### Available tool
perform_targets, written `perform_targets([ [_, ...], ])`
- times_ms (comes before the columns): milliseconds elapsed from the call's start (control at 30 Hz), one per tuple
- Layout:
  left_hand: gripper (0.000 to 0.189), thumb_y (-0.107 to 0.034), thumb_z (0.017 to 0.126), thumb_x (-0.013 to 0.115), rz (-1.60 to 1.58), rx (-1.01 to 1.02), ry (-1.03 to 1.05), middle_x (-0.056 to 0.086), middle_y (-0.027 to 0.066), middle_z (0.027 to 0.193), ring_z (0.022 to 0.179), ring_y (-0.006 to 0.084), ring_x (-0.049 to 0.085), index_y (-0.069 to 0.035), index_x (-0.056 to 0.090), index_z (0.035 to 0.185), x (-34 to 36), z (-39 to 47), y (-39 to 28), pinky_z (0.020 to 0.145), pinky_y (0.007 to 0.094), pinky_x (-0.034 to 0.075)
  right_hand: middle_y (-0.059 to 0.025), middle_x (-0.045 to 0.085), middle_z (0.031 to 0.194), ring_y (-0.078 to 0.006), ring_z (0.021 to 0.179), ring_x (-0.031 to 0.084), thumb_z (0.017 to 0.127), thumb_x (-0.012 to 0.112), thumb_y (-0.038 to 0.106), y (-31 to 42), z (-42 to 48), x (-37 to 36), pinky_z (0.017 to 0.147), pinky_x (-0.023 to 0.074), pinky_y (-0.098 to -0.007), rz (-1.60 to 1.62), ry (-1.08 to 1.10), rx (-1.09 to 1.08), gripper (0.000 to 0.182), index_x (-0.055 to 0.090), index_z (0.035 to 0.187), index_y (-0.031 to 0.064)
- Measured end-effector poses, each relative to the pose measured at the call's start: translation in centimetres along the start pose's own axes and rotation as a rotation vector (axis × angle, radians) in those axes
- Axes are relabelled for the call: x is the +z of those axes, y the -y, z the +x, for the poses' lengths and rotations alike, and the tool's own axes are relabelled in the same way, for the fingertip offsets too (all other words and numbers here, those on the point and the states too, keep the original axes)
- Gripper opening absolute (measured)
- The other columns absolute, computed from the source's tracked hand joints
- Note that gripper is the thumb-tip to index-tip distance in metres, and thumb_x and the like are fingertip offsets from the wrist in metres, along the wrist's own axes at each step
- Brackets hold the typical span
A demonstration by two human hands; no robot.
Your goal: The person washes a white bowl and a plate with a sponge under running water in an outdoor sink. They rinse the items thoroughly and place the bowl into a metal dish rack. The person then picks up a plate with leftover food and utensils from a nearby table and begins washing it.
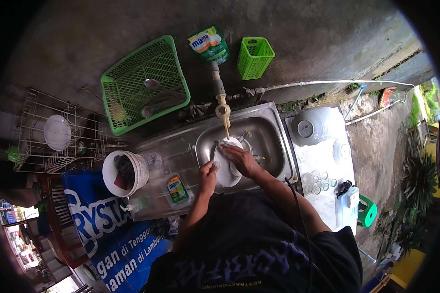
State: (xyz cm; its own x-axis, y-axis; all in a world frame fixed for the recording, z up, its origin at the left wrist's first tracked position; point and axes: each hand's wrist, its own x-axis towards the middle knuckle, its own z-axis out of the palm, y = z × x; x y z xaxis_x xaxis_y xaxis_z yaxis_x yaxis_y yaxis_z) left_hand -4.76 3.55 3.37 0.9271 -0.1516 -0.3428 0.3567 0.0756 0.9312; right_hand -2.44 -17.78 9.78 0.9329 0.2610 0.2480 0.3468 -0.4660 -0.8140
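Note:
Over the steel sink basin (pixel 269 146), my left hand (pixel 208 175) grips the near-left rim of a white oval plate (pixel 228 177). The fingers of my right hand (pixel 241 158) lie flat on the plate's upper face; whether a cloth or sponge is under them is hidden. Just above the plate's far end hangs the spout of a beige tap (pixel 224 115). Below the plate, a bowl and some cutlery (pixel 258 158) lie in the basin, partly covered by the plate and my hands.
Left of the basin, the drainboard (pixel 161 146) holds a dish-soap tub (pixel 178 190), a pump bottle (pixel 135 205) and a white bucket (pixel 123 174). A green basket (pixel 181 88) with spoons hangs behind. On the right-hand table stand upturned bowls (pixel 315 126) and several glasses (pixel 317 183).

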Motion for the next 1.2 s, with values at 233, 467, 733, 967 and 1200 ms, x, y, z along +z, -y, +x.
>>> perform_targets([
  [233, 0.014, -0.007, 0.097, 0.065, -0.331, -0.021, -0.119, 0.067, -0.0038, 0.095, 0.089, 0.0051, 0.058, 0.000, 0.071, 0.108, 0.8, 0.4, -4.1, 0.082, 0.0238, 0.045, -0.0212, 0.069, 0.121, -0.0335, 0.111, 0.069, 0.097, 0.057, 0.008, -5.0, -3.0, 2.0, 0.093, 0.0528, -0.0390, 0.122, -0.227, 0.697, 0.040, 0.061, 0.137, 0.0074],
  [467, 0.018, -0.006, 0.097, 0.062, -0.669, -0.116, -0.251, 0.068, 0.0061, 0.109, 0.105, 0.0170, 0.064, 0.000, 0.067, 0.114, 0.3, 2.6, -2.4, 0.096, 0.0339, 0.051, -0.0243, 0.063, 0.132, -0.0416, 0.126, 0.059, 0.090, 0.062, -0.001, -1.8, -3.9, 3.2, 0.108, 0.0458, -0.0425, -0.022, -0.413, 0.292, 0.052, 0.052, 0.142, 0.0011],
  [733, 0.022, -0.006, 0.097, 0.061, -0.648, -0.122, -0.251, 0.067, 0.0100, 0.117, 0.112, 0.0210, 0.064, 0.001, 0.064, 0.118, 1.2, 1.9, -1.2, 0.103, 0.0381, 0.051, -0.0219, 0.067, 0.127, -0.0389, 0.119, 0.065, 0.089, 0.063, 0.003, -3.9, -1.0, 1.4, 0.103, 0.0512, -0.0413, -0.090, -0.507, 0.313, 0.039, 0.065, 0.128, 0.0026],
  [967, 0.016, -0.003, 0.097, 0.061, -0.765, -0.163, -0.261, 0.068, 0.0093, 0.114, 0.106, 0.0209, 0.065, 0.001, 0.066, 0.112, 1.0, 1.7, -0.3, 0.097, 0.0355, 0.052, -0.0158, 0.059, 0.140, -0.0351, 0.133, 0.054, 0.089, 0.059, 0.006, -1.0, -2.7, 1.3, 0.120, 0.0348, -0.0514, -0.148, 0.007, -0.175, 0.049, 0.057, 0.139, 0.0025],
  [1200, 0.013, -0.003, 0.099, 0.058, -0.703, -0.266, -0.276, 0.067, 0.0067, 0.107, 0.104, 0.0212, 0.064, -0.002, 0.067, 0.108, 1.9, 0.8, 0.8, 0.097, 0.0376, 0.051, -0.0200, 0.058, 0.142, -0.0378, 0.130, 0.056, 0.091, 0.061, 0.009, -2.7, -1.9, 1.9, 0.112, 0.0443, -0.0437, -0.080, 0.031, 0.150, 0.047, 0.058, 0.137, 0.0026],
])
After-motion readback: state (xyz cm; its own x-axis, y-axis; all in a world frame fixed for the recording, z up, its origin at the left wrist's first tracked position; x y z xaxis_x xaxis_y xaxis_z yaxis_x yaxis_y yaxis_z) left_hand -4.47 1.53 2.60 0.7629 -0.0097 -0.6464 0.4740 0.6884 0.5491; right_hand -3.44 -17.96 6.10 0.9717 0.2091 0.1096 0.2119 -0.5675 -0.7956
